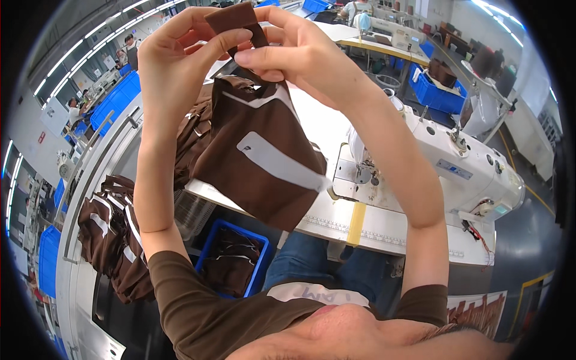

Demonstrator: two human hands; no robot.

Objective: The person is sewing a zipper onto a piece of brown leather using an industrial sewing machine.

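Note:
Both hands are raised at the top of the head view, pinching a brown fabric piece (252, 186) between thumbs and fingers. My left hand (174, 54) grips its upper edge, where a folded brown flap (231, 19) stands up. Close beside it, my right hand (300, 57) pinches the same edge with thumb and fingers closed. The rest of the cloth hangs down over the front of the white table (312, 108). A pale strip (279, 162) lies slantwise on its face, and white edging shows near its top.
A white sewing machine (444, 156) stands to the right, its needle area beside the hanging cloth. Yellow tape (356, 223) crosses the ruled table edge. Brown pieces with white strips (111, 234) hang at left. A blue bin (264, 264) below holds brown cloth.

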